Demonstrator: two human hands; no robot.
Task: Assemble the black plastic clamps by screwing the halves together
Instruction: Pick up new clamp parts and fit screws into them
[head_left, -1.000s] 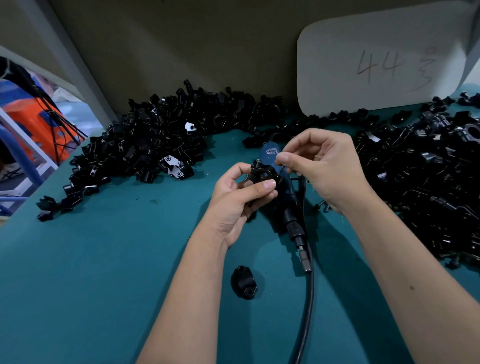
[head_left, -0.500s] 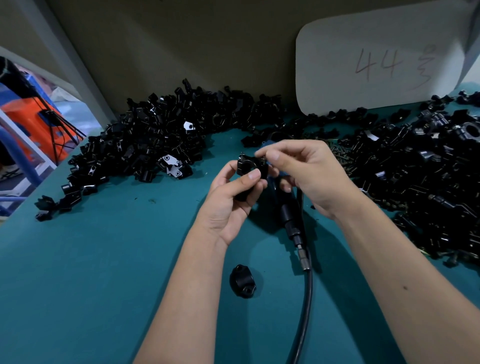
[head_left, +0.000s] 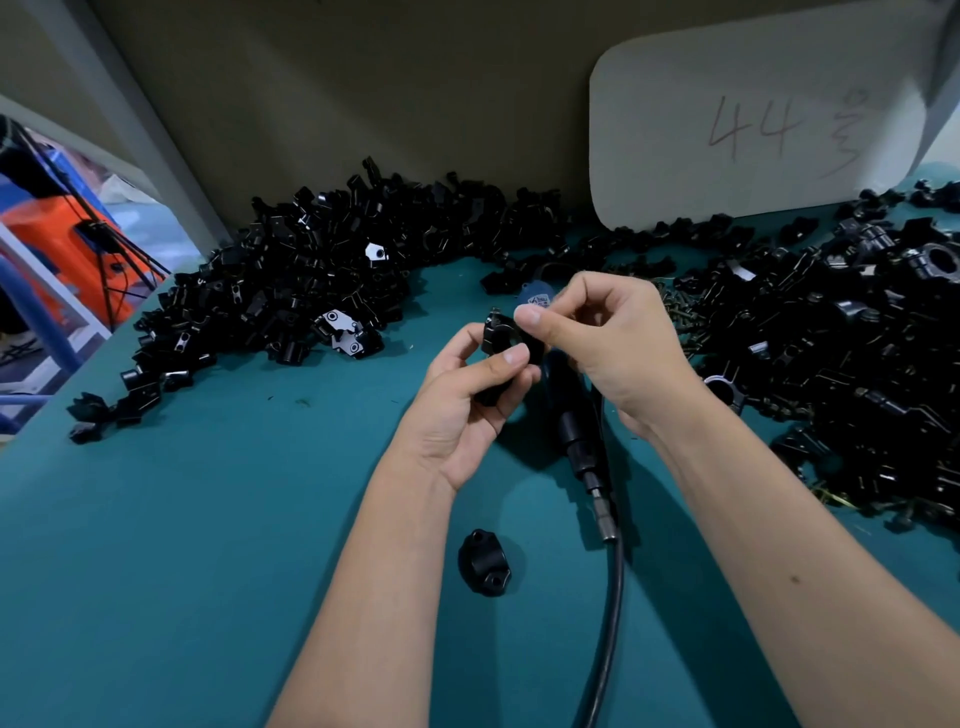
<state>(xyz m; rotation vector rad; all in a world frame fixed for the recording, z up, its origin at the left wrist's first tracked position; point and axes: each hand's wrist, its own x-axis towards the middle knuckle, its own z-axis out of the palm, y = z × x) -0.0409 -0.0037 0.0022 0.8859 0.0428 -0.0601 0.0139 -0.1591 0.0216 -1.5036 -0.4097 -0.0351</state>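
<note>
Both hands hold much the same pose as half a second ago, and the clamp has barely moved; a second ago the right hand was pinching above it and not yet touching. From the head camera, the left hand (head_left: 462, 410) grips a black clamp (head_left: 506, 340) up over the green counter (head_left: 208, 519), with its thumb pressed on the front and its fingers curled behind. The right hand (head_left: 618, 345) comes in from the right, and its thumb and first finger pinch the top of the same clamp, so the two hands are close together on it. I cannot tell if a screw sits under the fingertips. Under the hands lies a black screwdriver tool (head_left: 576, 426) with a blue end, and its black cable (head_left: 610, 613) runs down toward the bottom edge. A loose clamp half (head_left: 484, 569) lies flat on the counter near the left arm, just beside the cable. A big pile of black parts (head_left: 311, 280) sits at the back left. Another pile of black parts (head_left: 857, 353) fills the right side. A small heap of screws (head_left: 680, 312) shows just behind the right hand. A white card (head_left: 753, 114) with "44" written on it leans on the back wall.
</note>
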